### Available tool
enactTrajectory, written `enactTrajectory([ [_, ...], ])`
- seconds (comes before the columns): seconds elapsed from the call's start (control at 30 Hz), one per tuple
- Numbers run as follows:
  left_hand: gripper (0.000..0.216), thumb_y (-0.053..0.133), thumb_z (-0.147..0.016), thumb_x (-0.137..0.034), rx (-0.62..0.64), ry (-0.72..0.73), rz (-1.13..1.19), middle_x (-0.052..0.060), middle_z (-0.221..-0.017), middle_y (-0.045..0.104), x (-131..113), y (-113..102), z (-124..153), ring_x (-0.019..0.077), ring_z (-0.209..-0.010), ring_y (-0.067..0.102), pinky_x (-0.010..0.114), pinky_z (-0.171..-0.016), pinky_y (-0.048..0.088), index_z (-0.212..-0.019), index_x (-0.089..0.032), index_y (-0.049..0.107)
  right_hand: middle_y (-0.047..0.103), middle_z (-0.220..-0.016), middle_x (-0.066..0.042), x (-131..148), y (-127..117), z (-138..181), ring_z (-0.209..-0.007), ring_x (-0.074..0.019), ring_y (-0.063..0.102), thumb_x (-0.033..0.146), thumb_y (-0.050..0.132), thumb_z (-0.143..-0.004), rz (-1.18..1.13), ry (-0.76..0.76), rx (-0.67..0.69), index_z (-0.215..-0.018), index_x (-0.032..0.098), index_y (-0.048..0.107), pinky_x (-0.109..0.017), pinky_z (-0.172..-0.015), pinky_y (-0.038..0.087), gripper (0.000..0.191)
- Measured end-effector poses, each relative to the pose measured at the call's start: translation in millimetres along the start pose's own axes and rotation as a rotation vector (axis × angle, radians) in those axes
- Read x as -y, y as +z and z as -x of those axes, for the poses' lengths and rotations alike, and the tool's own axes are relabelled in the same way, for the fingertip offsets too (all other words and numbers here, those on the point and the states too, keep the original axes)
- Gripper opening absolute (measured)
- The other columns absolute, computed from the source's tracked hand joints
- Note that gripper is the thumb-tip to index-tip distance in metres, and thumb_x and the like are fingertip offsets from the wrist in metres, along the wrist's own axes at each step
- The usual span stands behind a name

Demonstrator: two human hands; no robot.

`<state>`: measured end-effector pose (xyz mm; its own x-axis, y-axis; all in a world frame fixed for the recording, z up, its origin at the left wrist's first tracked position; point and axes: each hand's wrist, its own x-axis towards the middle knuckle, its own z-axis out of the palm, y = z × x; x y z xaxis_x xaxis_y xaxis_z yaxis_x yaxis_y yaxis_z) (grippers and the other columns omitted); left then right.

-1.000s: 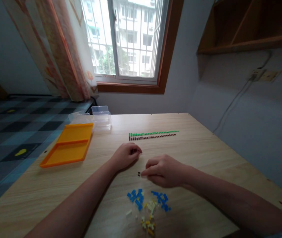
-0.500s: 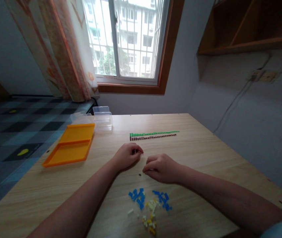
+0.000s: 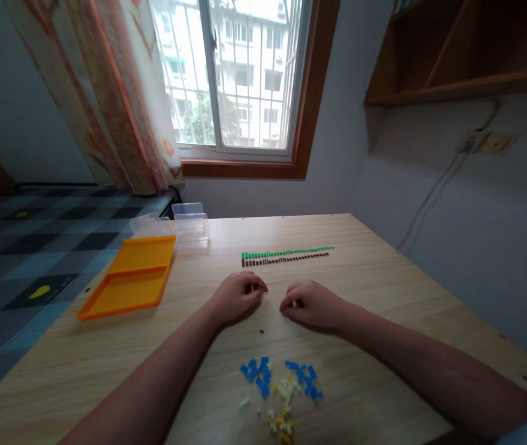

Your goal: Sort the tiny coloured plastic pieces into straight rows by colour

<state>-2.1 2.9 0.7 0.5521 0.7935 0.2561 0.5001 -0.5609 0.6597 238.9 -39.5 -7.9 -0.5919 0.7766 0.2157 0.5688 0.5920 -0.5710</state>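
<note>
My left hand [image 3: 236,298] rests on the table just below the rows of small bricks, fingers curled and pressed together. To its right, my right hand [image 3: 313,304] is closed in a pinch, its fingertips close to the tabletop. I cannot make out what either hand has between its fingers. A single small dark brick [image 3: 262,332] lies on the wood below the gap between the hands. Beyond them run a row of green bricks [image 3: 286,252] and a row of dark brown bricks [image 3: 284,259]. Nearer me lie blue bricks [image 3: 257,374] in two clusters and pale yellow bricks [image 3: 285,389].
An orange two-section tray [image 3: 126,278] lies at the left of the wooden table [image 3: 383,296]. Clear plastic boxes [image 3: 191,225] stand at the far left edge. A checkered bed [image 3: 59,259] adjoins on the left, and a wooden shelf [image 3: 467,86] hangs at the upper right.
My right hand has shifted right and slightly farther from me, away from the single dark brick. My left hand stays nearly in place. The view has tilted slightly.
</note>
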Motion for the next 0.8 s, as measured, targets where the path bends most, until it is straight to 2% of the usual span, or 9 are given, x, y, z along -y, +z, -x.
enactTrajectory([
  [0.27, 0.022, 0.057, -0.077, -0.015, 0.001, 0.005, 0.022, 0.004, -0.079, 0.069, 3, 0, 0, 0.0164, -0.073, 0.060, 0.027, -0.071, 0.045, -0.082, -0.018, 0.078, 0.070, -0.082, -0.001, -10, -13, 2, -0.069, -0.0081, 0.060, 0.017, 0.066, -0.083, 0.055, 0.076, -0.047, -0.089, 0.020, 0.080, -0.017, -0.066, 0.043, 0.016],
  [0.57, 0.022, 0.057, -0.077, -0.017, 0.006, -0.001, 0.027, 0.004, -0.079, 0.069, 4, -1, 0, 0.0163, -0.072, 0.061, 0.027, -0.071, 0.045, -0.082, -0.018, 0.078, 0.069, -0.079, -0.001, -16, -14, 3, -0.066, -0.0072, 0.058, 0.014, 0.064, -0.081, 0.074, 0.048, -0.067, -0.084, 0.019, 0.079, -0.017, -0.065, 0.041, 0.016],
  [0.67, 0.021, 0.057, -0.078, -0.019, 0.008, 0.002, 0.027, 0.004, -0.080, 0.070, 6, -1, 0, 0.0169, -0.073, 0.061, 0.027, -0.071, 0.045, -0.082, -0.018, 0.078, 0.070, -0.080, -0.001, -35, -30, 1, -0.069, -0.0081, 0.059, 0.014, 0.064, -0.081, 0.122, 0.112, -0.141, -0.083, 0.019, 0.079, -0.017, -0.066, 0.042, 0.015],
  [0.8, 0.022, 0.057, -0.077, -0.020, 0.001, 0.002, 0.036, 0.004, -0.081, 0.070, 7, -2, 0, 0.0174, -0.075, 0.062, 0.027, -0.072, 0.046, -0.081, -0.018, 0.078, 0.072, -0.084, -0.002, -81, -71, 5, -0.070, -0.0103, 0.060, 0.020, 0.065, -0.082, 0.233, 0.288, -0.289, -0.087, 0.018, 0.079, -0.019, -0.068, 0.042, 0.015],
])
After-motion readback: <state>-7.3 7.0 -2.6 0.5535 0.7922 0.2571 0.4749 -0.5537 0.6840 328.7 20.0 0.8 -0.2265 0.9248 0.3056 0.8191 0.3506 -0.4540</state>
